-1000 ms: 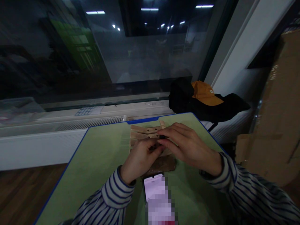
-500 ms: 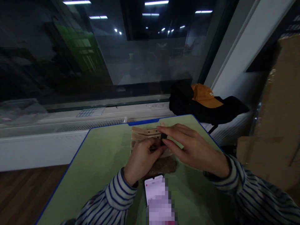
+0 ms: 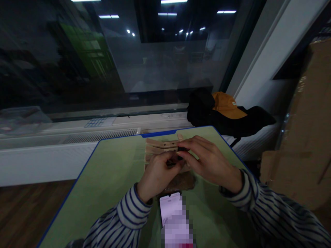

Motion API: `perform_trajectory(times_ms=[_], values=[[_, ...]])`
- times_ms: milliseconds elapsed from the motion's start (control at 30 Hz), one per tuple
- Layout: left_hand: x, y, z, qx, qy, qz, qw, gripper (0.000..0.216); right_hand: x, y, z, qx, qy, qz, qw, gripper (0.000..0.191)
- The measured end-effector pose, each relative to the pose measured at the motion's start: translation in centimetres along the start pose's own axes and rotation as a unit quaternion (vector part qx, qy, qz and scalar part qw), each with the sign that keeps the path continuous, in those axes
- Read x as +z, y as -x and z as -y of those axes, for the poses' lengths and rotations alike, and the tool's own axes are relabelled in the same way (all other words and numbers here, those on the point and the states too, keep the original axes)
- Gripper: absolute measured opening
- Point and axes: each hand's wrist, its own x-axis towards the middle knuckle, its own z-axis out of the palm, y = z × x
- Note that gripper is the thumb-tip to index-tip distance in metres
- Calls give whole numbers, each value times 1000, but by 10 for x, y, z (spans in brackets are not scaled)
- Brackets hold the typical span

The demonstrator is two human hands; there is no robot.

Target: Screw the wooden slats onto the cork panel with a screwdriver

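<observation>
My right hand point(image 3: 209, 156) pinches a small black piece point(image 3: 182, 149) between thumb and fingers; its exact kind is too dark to tell. Close beside it, my left hand point(image 3: 157, 172) is closed with thumb and forefinger together, near a dark bit just under the right fingertips. What the left fingers hold is hidden. Beneath and behind both hands lie several pale wooden strips point(image 3: 154, 150) with small dark holes, partly covered by the left hand. A brown packet point(image 3: 182, 182) rests just below the hands.
A lit phone point(image 3: 172, 210) lies in front of the packet on the green table point(image 3: 113, 179), which has a blue edge. Beyond are a radiator point(image 3: 103, 137) and a window sill with a black bag and an orange cap point(image 3: 227, 105). Cardboard point(image 3: 292, 144) stands at right.
The black piece in my right hand has turned from upright to nearly level. My right hand has shifted slightly left, its fingers more bent. My left hand stays almost in place.
</observation>
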Motion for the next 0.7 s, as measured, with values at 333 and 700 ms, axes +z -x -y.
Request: perform_trajectory(times_ms=[333, 700], values=[[-2, 1, 2, 9, -26, 13, 1000, 17, -2, 1, 5, -13, -22, 34, 999, 23], [-3, -1, 0, 25, -45, 32, 998, 20, 0, 2, 4, 5, 25, 16, 1000, 19]])
